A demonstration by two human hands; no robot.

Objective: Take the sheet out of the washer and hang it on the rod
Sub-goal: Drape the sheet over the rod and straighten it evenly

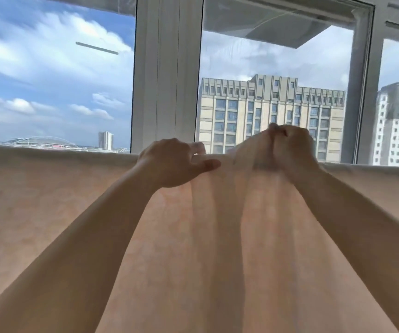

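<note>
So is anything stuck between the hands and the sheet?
No. The left hand holds the top fold of the pale peach fabric sheet, and the right hand grips a bunched-up part. It already hangs over something the fabric hides.

The sheet (61,212) is showing as thin, matt, faintly patterned cloth, light glowing through it; the window frame (167,75) is looking smooth and white.

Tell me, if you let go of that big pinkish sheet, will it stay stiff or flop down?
Probably flop. The sheet hangs in soft folds below the right hand, which bunches it easily, so it looks limp. Light glows through it, suggesting thin, fairly light cloth. Draped over the top edge beside the left hand, it might slide if pulled unevenly.
</note>
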